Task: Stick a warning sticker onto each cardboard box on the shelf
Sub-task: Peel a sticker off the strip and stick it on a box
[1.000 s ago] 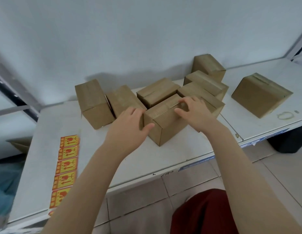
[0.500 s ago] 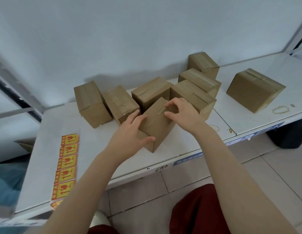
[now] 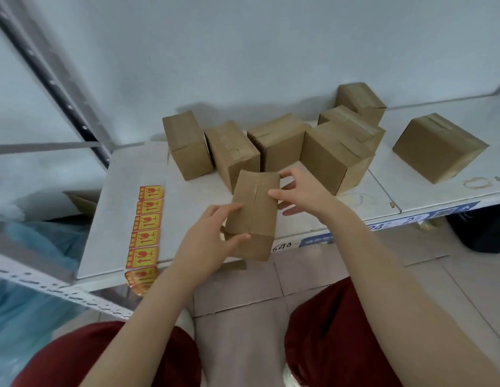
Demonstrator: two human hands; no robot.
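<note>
A small taped cardboard box (image 3: 254, 210) is held over the front edge of the white shelf (image 3: 184, 208), its long side pointing away from me. My left hand (image 3: 212, 236) grips its near left corner. My right hand (image 3: 299, 194) holds its far right side, fingers spread. A strip of yellow and red warning stickers (image 3: 147, 227) lies flat on the shelf to the left, its near end hanging over the edge. Several more brown boxes (image 3: 276, 141) stand in a cluster behind the held box. No sticker shows on any visible box face.
One box (image 3: 438, 146) stands apart at the right of the shelf. A grey perforated shelf upright (image 3: 56, 85) rises at the left. The white wall is close behind the boxes. Tiled floor and my knees in dark red (image 3: 335, 331) lie below.
Both hands have pulled the box out of the cluster toward me, from the shelf's middle to its front edge, and turned it lengthwise. The view has tilted downward.
</note>
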